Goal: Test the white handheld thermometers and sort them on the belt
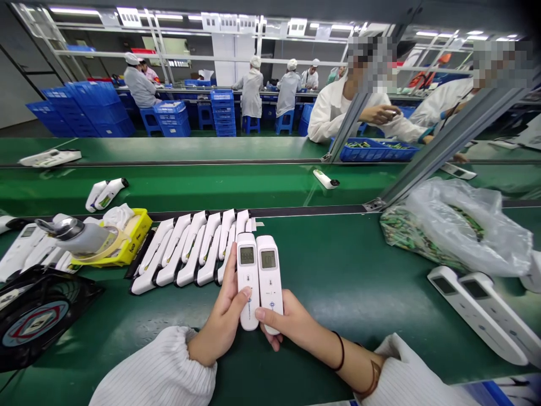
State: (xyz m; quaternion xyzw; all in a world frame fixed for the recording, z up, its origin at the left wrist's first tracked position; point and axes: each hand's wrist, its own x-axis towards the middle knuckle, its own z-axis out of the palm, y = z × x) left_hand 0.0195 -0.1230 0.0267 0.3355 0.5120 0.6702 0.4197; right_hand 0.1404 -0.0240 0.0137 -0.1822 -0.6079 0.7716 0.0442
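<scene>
My left hand (224, 316) is closed around a white infrared thermometer (248, 256), its thumb on the front below the display. Beside it, my right hand (289, 318) grips a second white infrared thermometer (269, 279), thumb across its lower front. Both stand side by side with their screens facing me, and digits show faintly on them. Just beyond my left hand lies a slanted row of white thermometers (186, 276) on the green bench. Two more white thermometers (477, 310) rest at the right, screens up.
A yellow basket (141, 228) with a grey bottle (91, 238) and a black fan (38, 321) occupy the left. A clear plastic bag (460, 225) of green parts sits right, near a slanted metal post (439, 141). Co-workers sit across the green conveyor (232, 186), which carries several thermometers.
</scene>
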